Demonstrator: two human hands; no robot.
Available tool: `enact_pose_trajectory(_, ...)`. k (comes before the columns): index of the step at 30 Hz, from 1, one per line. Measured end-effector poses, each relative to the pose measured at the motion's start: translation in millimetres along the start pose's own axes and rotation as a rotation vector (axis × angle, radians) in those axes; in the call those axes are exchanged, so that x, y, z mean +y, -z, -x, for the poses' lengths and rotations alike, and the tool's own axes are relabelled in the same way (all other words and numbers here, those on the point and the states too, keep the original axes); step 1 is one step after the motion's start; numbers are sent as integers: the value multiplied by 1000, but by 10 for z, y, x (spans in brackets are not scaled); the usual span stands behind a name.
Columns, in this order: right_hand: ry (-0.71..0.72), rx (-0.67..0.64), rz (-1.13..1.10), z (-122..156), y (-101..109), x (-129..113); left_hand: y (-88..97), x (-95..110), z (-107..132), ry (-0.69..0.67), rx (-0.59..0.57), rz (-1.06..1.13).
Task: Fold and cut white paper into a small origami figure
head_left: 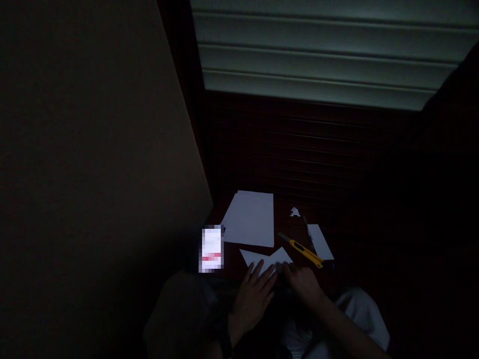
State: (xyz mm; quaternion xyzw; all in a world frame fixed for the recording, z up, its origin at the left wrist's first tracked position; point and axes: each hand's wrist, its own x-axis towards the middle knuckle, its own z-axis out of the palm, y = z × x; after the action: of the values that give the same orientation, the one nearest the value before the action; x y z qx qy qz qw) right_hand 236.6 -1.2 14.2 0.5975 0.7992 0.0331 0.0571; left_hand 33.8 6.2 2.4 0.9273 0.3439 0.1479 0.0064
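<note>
A folded piece of white paper [281,256] lies near the front of a small dark table, two pointed corners standing out at its far side. My left hand [254,289] rests on it with fingers stretched and slightly apart, pressing it down. At the paper's right edge, my right hand [304,284] has its fingers curled and closed on the edge; the dim light hides the fingertips. Just beyond my right hand lies a yellow utility knife [305,253], its blade out and pointing up and left.
Behind the folded piece sit stacked white sheets [250,219]. To the right are a white paper strip [321,242], a dark slender tool [307,227] and a small torn paper scrap [295,212]. A lit, blurred screen [211,248] stands at left. Wall and slatted panel enclose the table.
</note>
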Motion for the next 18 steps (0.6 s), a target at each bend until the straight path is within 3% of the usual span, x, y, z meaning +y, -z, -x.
enact_pose_trajectory(6, -44, -32, -40, -66, 27, 208, 29, -9, -17, -12, -1, -2)
enact_pose_trajectory(18, -196, 15, -21, -122, -30, 382, 44, -17, -17, 2, -24, 58)
